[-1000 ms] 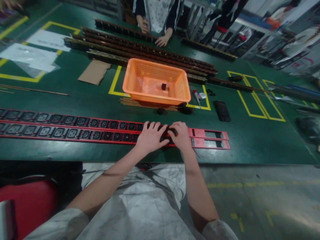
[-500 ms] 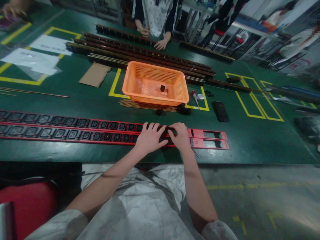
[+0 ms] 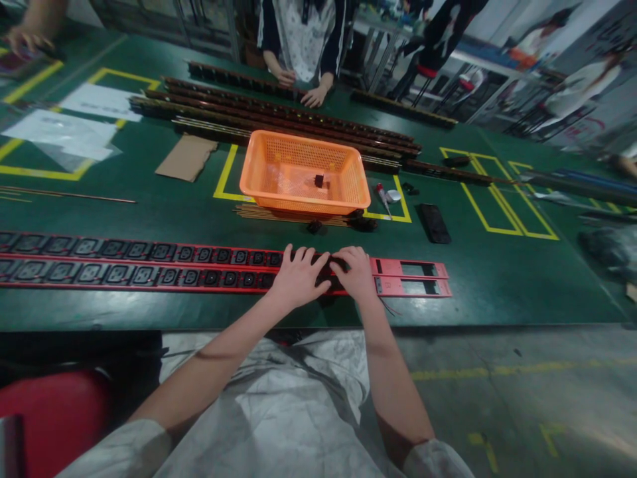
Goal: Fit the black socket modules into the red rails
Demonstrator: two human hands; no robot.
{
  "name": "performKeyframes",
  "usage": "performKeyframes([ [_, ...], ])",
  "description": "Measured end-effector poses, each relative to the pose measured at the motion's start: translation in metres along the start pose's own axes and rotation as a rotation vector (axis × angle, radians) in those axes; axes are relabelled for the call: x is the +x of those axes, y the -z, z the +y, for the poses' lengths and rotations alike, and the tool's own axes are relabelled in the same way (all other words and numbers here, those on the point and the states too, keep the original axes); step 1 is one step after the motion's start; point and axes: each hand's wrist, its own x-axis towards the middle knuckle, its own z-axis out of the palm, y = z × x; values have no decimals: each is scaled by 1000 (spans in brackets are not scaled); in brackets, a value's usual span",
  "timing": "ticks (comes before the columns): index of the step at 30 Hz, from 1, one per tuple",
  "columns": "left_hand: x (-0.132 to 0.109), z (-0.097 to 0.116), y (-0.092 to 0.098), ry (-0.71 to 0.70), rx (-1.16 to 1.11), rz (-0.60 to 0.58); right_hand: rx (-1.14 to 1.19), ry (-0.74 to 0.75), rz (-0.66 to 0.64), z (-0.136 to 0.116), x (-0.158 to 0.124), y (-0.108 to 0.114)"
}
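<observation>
left hand: is resting palm down across both red strips, fingers spread and slightly bent, pressing on top, gripping nothing
right hand: is sitting just right of the left hand, fingers curled down over a black socket block; cannot tell if it is pinching the block or only pushing on it
hands together: fingertips are almost meeting over the block
near red strip: is lying flat along the front edge of the green table, running left to right, sockets filling it up to the hands
far red strip: is lying parallel, touching the near one, on its far side
empty cut-outs: are showing at the right end of both strips, past the right hand
socket block position: is sitting in the strips right between the two hands, mostly covered
orange basket: is standing beyond the hands, mid-table, holding one small black part
copper rods: are lying under the basket's front edge
loose black parts: are lying between basket and strips
phone: is lying face up, right of the basket
cardboard piece: is lying left of the basket
dark long strips: are lying in a row at the far side
co-worker's hand: is resting on those dark strips, across the table
</observation>
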Motion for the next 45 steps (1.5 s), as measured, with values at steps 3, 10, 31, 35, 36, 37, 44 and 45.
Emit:
performKeyframes([
  [3, 1, 4, -2, -50, -26, 30, 84, -80, 105, 1, -3, 0],
  [10, -1, 8, -11, -83, -24, 26, 206, -190, 140, 3, -3, 4],
  [31, 2, 8, -8, -64, -37, 48, 122, -137, -111, 0, 96, -51],
  [35, 2, 8, -7, -70, -35, 45, 167, -85, -17, -1, 90, -44],
  [36, 1, 8, -7, -72, -34, 46, 169, -67, 5, -1, 88, -42],
  [37, 1, 8, -7, -73, -34, 46, 167, -53, 20, -1, 85, -39],
  [44, 1, 8, -7, -71, -42, 55, 172, -55, 97, 6, 54, -7],
  [45, 1, 8, -6, -68, -43, 51, 177, -70, 114, 7, 47, -1],
])
